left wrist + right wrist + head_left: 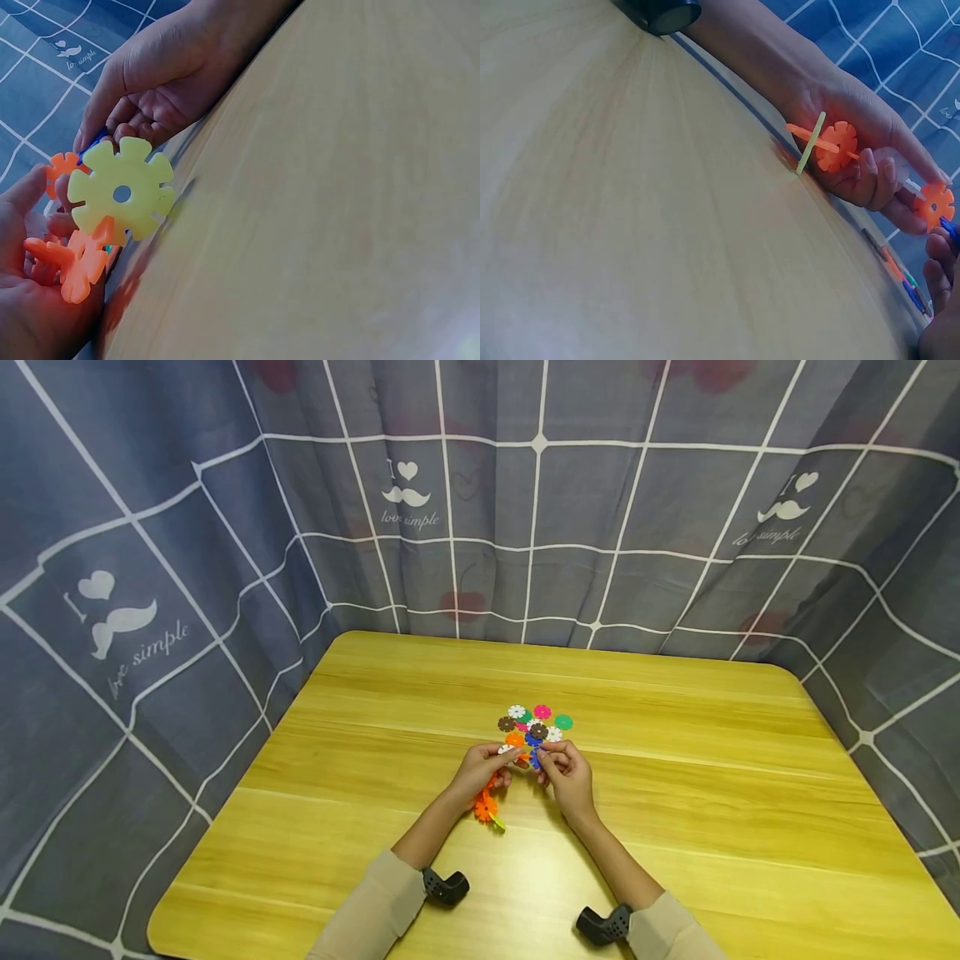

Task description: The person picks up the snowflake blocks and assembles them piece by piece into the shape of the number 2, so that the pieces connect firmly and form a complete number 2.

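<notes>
My left hand (480, 770) holds a chain of slotted plastic flower discs joined at their notches. A yellow disc (146, 176) and an orange disc (84, 270) hang from the chain below the palm. At the fingertips is another orange disc (930, 193), with a white one close by, partly hidden by the fingers. Facing it, my right hand (568, 777) pinches a blue disc (535, 760) between thumb and fingers. The blue disc's edge meets the fingertip orange disc in the right wrist view; whether their notches are locked I cannot tell.
Just beyond the hands, loose discs lie on the wooden table (675, 827), among them a pink disc (542, 712), a green disc (563, 722) and a brown disc (507, 724). A checked curtain (487, 502) surrounds the table's back and sides.
</notes>
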